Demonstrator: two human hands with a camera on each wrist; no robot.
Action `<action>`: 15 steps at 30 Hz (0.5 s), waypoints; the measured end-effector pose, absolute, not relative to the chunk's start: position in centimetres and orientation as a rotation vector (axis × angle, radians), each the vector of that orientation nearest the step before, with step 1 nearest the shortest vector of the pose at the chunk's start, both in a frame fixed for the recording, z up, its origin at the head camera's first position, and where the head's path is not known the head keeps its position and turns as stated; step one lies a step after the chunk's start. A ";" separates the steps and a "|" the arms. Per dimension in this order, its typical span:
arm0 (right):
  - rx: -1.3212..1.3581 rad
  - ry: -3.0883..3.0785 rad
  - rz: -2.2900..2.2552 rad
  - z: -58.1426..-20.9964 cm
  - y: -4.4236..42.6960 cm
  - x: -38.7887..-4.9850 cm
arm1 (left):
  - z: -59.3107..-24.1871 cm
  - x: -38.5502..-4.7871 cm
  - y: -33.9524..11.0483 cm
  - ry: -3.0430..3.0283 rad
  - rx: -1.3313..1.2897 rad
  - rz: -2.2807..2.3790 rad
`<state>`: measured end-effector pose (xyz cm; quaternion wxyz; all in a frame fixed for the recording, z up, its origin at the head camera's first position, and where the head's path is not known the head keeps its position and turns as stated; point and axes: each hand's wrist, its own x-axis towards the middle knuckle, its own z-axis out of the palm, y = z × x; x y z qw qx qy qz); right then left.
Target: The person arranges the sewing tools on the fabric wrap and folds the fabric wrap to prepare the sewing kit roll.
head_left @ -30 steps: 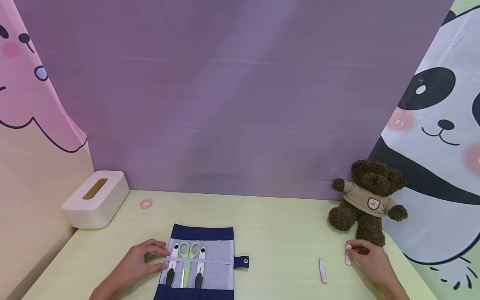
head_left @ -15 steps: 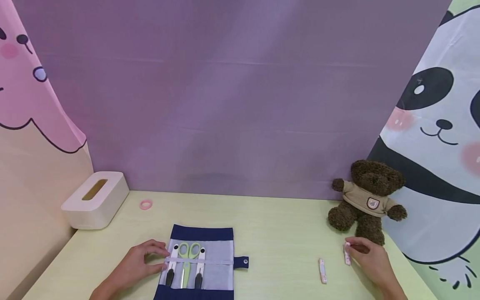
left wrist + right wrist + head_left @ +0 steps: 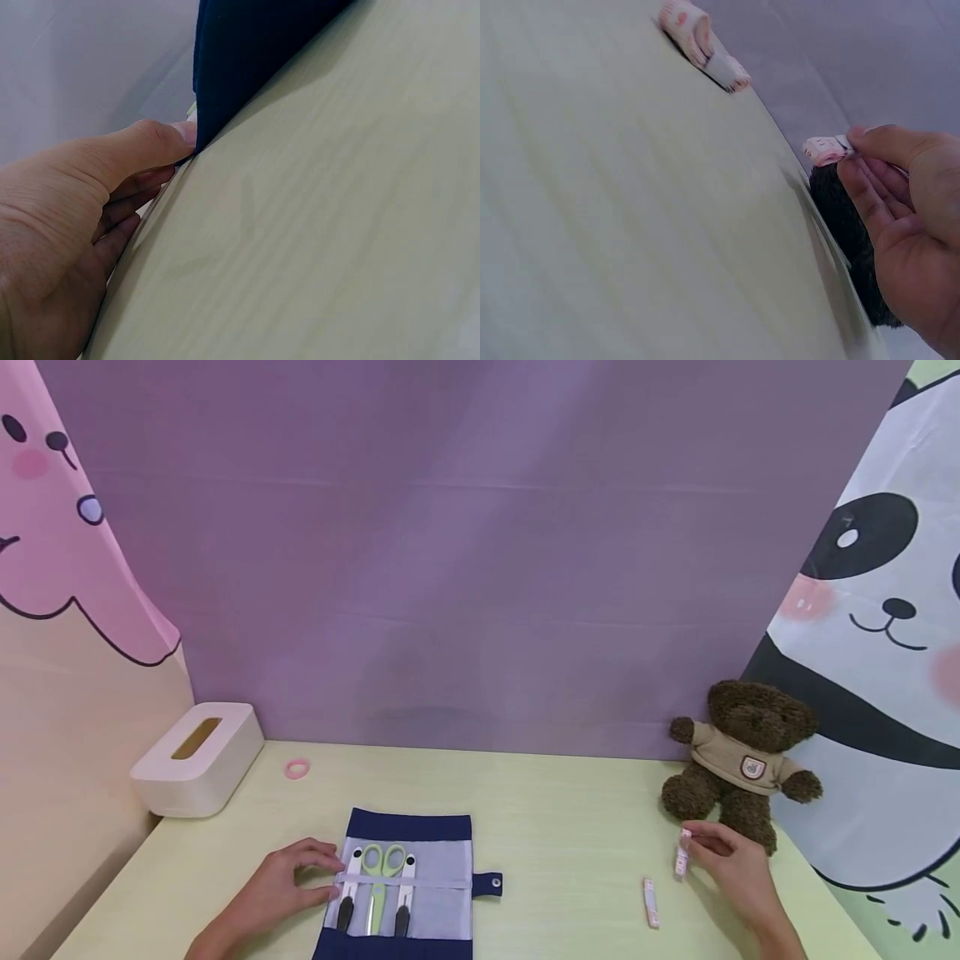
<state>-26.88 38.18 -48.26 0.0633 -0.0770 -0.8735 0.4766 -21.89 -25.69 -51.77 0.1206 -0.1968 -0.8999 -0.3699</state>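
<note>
A navy fabric tool roll (image 3: 441,912) lies unfolded at the table's front. An elastic strap holds green-handled scissors (image 3: 377,893) between two white tools with black ends, a left one (image 3: 350,889) and a right one (image 3: 406,893). My left hand (image 3: 281,881) touches the roll's left edge with thumb and fingertips; the left wrist view shows the thumb (image 3: 154,142) against the navy cloth. My right hand (image 3: 731,868) pinches a folded pink-and-white tape measure (image 3: 681,856) between thumb and fingers, slightly above the table. A second folded tape measure (image 3: 650,903) lies to its left.
A brown teddy bear (image 3: 738,768) in a beige shirt sits right behind my right hand. At the back left stand a white tissue box (image 3: 191,768) and a pink ring (image 3: 297,768). The roll's snap tab (image 3: 487,884) sticks out to the right on the table.
My right hand has moved up and left with the tape measure, lifting and tilting it, toward the second one. My left hand stays at the roll's edge. The head view has shifted slightly.
</note>
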 end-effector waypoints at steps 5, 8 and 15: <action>-0.107 -2.551 1.487 -48.0 36.3 -27.3 | -51.6 -21.9 -25.6 -2.656 -0.548 -1.088; -0.039 -2.521 1.535 -47.6 35.0 -27.6 | -51.5 -22.0 -25.6 -2.666 -0.541 -1.095; 0.068 -2.507 1.645 -47.2 32.1 -28.3 | -51.3 -22.0 -25.5 -2.681 -0.533 -1.074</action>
